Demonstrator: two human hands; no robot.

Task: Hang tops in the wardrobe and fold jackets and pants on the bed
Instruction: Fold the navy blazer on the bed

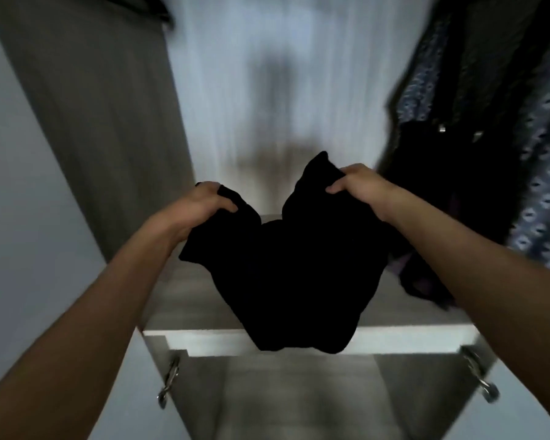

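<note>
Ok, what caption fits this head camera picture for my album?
Left hand and right hand hold a black garment up at the wardrobe, hanging clothes to the right.

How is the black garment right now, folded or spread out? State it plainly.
Neither neatly folded nor spread: the black garment hangs bunched between the left hand and right hand, each gripping an upper corner.

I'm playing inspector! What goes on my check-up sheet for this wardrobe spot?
Surface: wardrobe shelf, pale, blurred.
Job's things: black garment held up over the shelf, hanging loose; no hanger seen.
Clutter: nothing seen.
Hands: left hand and right hand each grip a top edge of the garment.
Cables: nothing seen.
Surroundings: patterned clothes hang at right; grey door at left; metal hinges below.
</note>
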